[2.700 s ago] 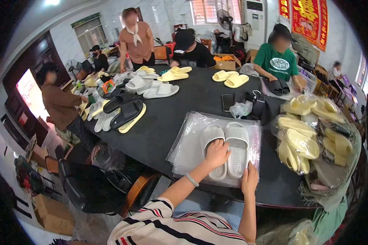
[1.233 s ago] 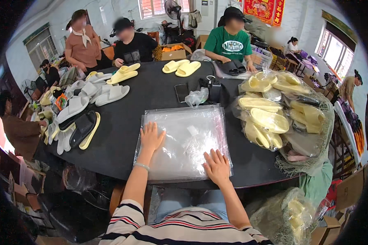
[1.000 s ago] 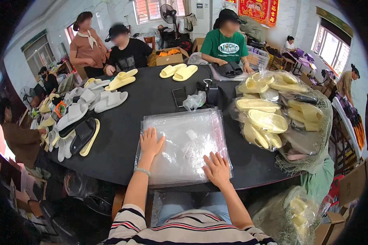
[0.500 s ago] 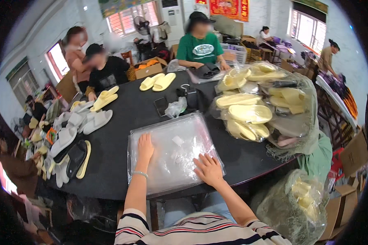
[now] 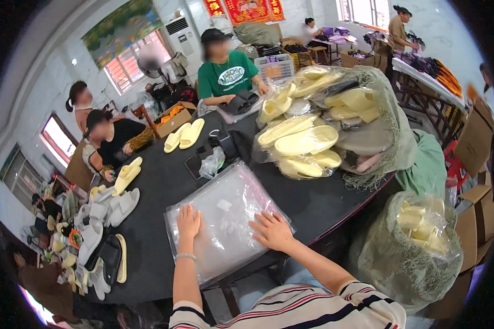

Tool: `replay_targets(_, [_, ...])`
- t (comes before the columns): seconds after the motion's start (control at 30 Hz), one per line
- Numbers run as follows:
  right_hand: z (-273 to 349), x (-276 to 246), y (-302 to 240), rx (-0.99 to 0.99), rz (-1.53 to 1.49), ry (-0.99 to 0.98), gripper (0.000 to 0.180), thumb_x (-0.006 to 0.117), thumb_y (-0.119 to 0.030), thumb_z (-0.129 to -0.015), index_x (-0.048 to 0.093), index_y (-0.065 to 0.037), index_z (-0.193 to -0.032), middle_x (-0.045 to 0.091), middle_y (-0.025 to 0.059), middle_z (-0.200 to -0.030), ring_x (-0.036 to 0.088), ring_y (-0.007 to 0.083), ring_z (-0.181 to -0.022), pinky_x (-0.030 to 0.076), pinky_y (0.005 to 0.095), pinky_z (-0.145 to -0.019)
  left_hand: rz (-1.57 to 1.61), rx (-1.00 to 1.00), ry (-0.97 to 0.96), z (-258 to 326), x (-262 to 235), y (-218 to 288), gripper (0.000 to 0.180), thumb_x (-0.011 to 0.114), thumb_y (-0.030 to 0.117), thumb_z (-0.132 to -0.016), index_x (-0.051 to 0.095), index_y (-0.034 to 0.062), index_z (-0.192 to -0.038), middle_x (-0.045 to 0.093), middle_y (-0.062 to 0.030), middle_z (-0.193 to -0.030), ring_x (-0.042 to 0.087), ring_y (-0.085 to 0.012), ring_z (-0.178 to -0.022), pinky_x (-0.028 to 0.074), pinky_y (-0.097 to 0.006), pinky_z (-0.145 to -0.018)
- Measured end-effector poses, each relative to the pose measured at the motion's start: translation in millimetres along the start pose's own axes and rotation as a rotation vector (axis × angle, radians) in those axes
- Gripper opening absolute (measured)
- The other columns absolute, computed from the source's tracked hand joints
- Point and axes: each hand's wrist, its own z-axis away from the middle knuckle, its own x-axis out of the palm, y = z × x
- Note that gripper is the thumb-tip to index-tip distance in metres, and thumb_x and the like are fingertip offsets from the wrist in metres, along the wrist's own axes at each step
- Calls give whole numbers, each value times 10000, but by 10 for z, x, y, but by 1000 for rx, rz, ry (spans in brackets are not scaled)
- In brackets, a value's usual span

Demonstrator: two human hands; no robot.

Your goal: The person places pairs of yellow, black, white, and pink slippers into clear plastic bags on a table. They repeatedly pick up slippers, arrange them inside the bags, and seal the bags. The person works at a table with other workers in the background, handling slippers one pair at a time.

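Plenty of elbow room on the left: a wide stretch of black tabletop [image 5: 148,241] runs between the stack of clear plastic bags [image 5: 230,222] and the heap of slippers [image 5: 92,241]. Tighter on the right, just a strip of table before the bagged yellow slippers [image 5: 307,141]. The stack's near side sits close to the table edge; can't tell if it pokes over.

Counting up: one phone [image 5: 192,166] and one crumpled clear bag [image 5: 211,163] just past the stack's far side, two loose yellow slides [image 5: 191,133] farther back, and two mesh sacks [image 5: 406,268], one on the table, one lower down. No way to count the bags in the stack.

Both hands are palm down on it, fingers stretched out, nothing gripped. Left hand [image 5: 189,221] is on the left part, right hand [image 5: 273,232] by the right edge, most of the stack between them.
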Motion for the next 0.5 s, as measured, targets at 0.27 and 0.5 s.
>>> replay_targets(0.27, [74,-342,93,-3,-354,342,599,639,-281,-852,437,-126,-1395,411,171,-1423,417,342,-1285,342,463,-1047,-10,107,-83,736,-319,512,694,448,529,-923,340,107,-1463,285,-171,-1522,221,-356,-1420,108,-592,-1127])
replay_targets(0.5, [-189,-1423,1074,427,-1332,1165,731,580,-113,-915,156,-122,-1511,171,192,-1531,327,308,-1356,280,376,-1101,40,109,38,962,-74,570,686,454,520,-920,362,94,-1451,314,-174,-1507,261,-363,-1400,106,-559,-1139])
